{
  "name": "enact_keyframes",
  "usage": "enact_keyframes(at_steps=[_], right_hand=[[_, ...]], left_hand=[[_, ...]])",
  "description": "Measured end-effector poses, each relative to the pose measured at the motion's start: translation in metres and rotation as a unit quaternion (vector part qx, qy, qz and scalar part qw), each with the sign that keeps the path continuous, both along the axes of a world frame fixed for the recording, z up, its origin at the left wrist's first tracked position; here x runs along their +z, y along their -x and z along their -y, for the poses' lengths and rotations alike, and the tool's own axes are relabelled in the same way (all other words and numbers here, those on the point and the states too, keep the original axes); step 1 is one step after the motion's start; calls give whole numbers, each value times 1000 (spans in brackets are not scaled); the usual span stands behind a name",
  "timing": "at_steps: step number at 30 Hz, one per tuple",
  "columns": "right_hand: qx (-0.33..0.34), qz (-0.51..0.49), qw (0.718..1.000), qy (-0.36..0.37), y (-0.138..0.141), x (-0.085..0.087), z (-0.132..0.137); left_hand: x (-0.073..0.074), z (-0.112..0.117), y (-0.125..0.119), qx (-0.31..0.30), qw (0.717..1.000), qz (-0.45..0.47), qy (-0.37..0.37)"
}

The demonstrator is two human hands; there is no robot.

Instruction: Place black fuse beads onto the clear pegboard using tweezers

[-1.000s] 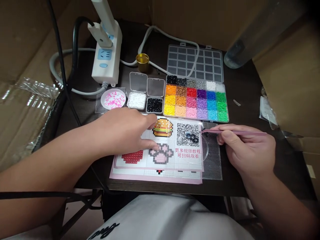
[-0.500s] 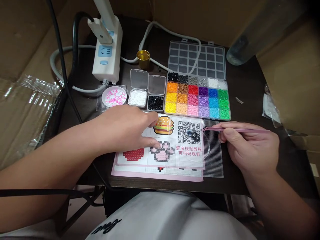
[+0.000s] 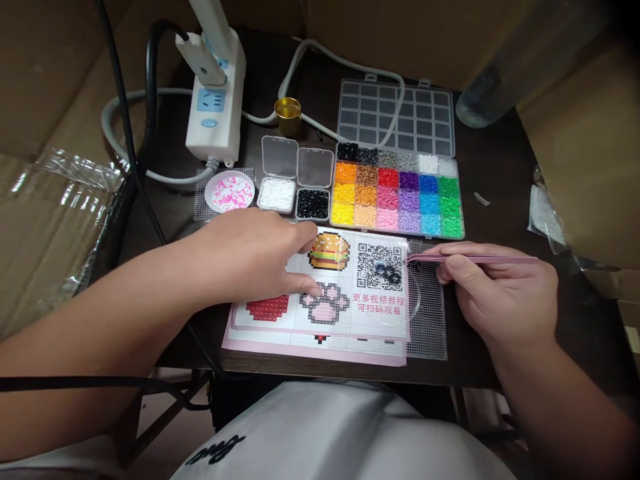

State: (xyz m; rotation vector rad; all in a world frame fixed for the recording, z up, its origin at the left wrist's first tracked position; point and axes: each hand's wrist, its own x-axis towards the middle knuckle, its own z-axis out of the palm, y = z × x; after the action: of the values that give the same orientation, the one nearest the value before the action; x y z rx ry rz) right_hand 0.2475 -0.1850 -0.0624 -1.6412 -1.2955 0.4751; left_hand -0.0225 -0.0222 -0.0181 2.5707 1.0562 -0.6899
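Observation:
My left hand [image 3: 265, 257] lies over the pattern sheet [image 3: 320, 267], thumb and fingers apart, covering its left part. Printed on the sheet are a burger, a pink paw, a red shape and a QR code. In my right hand [image 3: 500, 287] are pink tweezers [image 3: 475, 259], held between thumb and fingers and pointing left. Their tips are at the right edge of the QR code; a tiny dark bead seems to be there. A clear pegboard [image 3: 427, 320] overlaps the sheet's right side. Several black beads [image 3: 388, 272] sit in a small cluster over the QR code.
Beyond the sheet stands a divided bead box [image 3: 399, 190] with its lid open. Left of it are a black bead case [image 3: 313, 203], a white bead case [image 3: 277, 194] and a dish [image 3: 230, 193] of pink and white beads. A gold cup [image 3: 288, 117] and power strip [image 3: 216, 100] stand behind.
Both hands keep nearly the same place, and the tweezers stay near the QR code's right edge. The whole view has shifted very slightly.

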Motion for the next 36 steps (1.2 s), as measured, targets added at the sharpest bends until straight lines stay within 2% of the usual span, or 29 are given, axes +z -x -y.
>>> enact_keyframes(at_steps=[13, 23, 32, 36], right_hand=[[0, -5, 1000, 2, 2, 1, -4], [28, -29, 999, 0, 3, 8, -14], [35, -46, 998, -13, 4, 7, -14], [25, -37, 999, -7, 3, 7, -12]], left_hand=[[3, 1, 3, -36, 999, -1, -19], [2, 0, 2, -25, 999, 7, -32], [4, 2, 3, -21, 999, 12, -34], [2, -1, 3, -7, 1000, 14, -4]])
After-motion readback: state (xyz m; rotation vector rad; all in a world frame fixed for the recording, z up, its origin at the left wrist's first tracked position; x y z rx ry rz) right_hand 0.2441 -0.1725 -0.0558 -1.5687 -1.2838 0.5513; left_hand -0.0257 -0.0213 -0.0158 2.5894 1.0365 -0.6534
